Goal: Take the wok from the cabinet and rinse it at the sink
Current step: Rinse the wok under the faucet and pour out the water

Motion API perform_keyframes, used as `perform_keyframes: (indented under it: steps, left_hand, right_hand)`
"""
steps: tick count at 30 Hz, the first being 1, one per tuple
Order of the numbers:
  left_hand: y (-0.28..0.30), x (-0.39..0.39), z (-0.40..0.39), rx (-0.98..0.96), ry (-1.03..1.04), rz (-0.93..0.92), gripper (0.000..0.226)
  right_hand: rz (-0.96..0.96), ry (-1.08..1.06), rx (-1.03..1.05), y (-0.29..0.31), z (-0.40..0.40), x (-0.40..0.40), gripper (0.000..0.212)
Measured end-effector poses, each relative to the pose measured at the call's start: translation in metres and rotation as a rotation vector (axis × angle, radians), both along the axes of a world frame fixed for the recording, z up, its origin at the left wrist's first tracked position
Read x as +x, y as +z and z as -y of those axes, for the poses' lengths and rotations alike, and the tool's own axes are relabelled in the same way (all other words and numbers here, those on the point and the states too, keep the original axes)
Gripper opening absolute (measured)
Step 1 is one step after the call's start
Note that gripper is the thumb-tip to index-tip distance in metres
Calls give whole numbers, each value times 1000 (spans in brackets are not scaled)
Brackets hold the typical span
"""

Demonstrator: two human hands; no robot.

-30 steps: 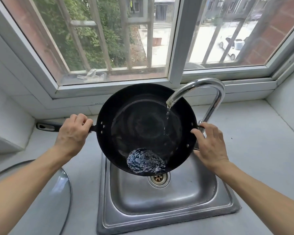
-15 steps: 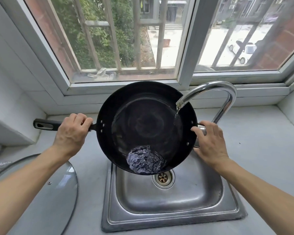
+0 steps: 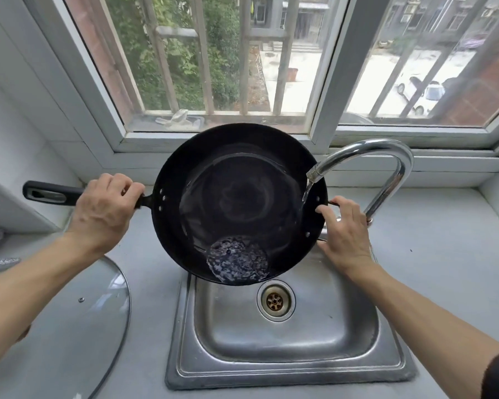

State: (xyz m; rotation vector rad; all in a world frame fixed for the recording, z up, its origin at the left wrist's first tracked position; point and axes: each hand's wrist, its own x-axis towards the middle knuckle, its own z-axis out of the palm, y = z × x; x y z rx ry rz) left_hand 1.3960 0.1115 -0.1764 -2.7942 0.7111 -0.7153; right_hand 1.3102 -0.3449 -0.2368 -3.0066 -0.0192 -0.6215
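A black wok (image 3: 239,197) hangs tilted toward me over the steel sink (image 3: 288,341). My left hand (image 3: 104,211) grips its long black handle (image 3: 49,192) close to the pan. My right hand (image 3: 343,234) holds the small loop handle on the opposite rim. Water runs from the chrome faucet (image 3: 386,165) onto the wok's right inner wall and pools at its low front edge (image 3: 236,262).
A glass lid (image 3: 78,326) lies on the grey counter at the lower left. The drain (image 3: 275,300) shows below the wok. A barred window with a white sill (image 3: 213,136) stands right behind. Grey counter (image 3: 444,254) stretches to the right.
The wok has shifted left relative to the faucet, so the stream now lands near its right rim instead of the middle. Both hands keep their grip.
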Motion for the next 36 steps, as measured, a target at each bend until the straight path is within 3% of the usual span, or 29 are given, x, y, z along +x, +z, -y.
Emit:
perform_keyframes:
  steps: [17,22,36]
  left_hand:
    - [16,-17,-19,26,26,-32,19]
    - [24,-19,-14,15,50,-57,33]
    - [36,-43,-22,-6,71,-37,31]
  right_hand:
    - [-78,93,18,-1,-15,17,70]
    - [-60,110,32,2,-10,21,65]
    - [-30,167,60,10,-19,25,61]
